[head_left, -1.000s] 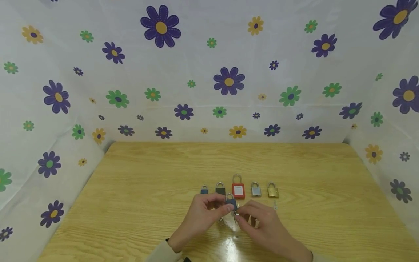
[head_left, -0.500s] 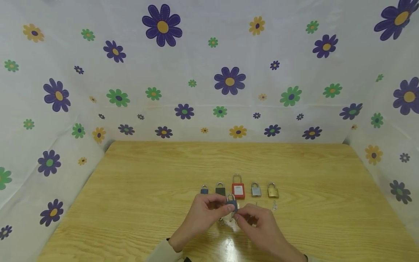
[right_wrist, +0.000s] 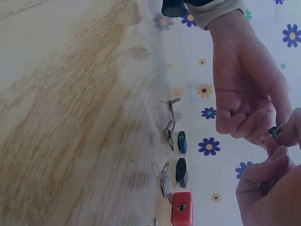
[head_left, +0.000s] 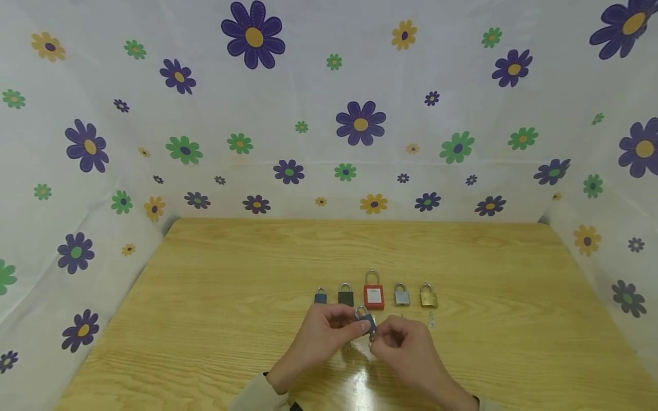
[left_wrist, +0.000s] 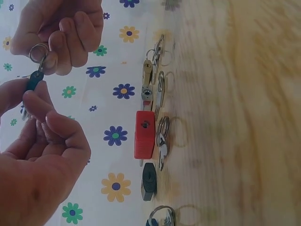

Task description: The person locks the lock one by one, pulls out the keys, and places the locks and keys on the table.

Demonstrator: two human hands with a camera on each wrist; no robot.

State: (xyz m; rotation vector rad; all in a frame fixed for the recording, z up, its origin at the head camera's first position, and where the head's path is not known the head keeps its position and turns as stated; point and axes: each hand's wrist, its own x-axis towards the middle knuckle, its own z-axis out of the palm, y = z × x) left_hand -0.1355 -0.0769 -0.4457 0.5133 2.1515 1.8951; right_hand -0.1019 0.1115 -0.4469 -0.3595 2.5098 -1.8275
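My left hand [head_left: 326,337] pinches a small blue padlock [head_left: 367,322] between thumb and fingers, its shackle up and leaning left. Close on its right, my right hand [head_left: 408,345] has its fingers curled at a key ring [left_wrist: 39,52]. In the left wrist view, a key [left_wrist: 42,63] on that ring meets the underside of the padlock; how deep it sits is hidden. On the table behind the hands stands a row: a blue padlock [head_left: 320,295], a black padlock [head_left: 346,298], a red padlock [head_left: 373,297], a silver padlock [head_left: 402,297] and a brass padlock [head_left: 429,299].
Keys on rings lie in front of the row, among them a key [head_left: 432,321] before the brass padlock and a key bunch [left_wrist: 162,141] before the red one. The wooden table [head_left: 231,274] meets a flowered cloth [head_left: 308,85] at its back and sides.
The held padlock has tilted, its shackle now leaning left. My right hand's fingers have curled in more tightly at the key ring. The head view has shifted slightly.
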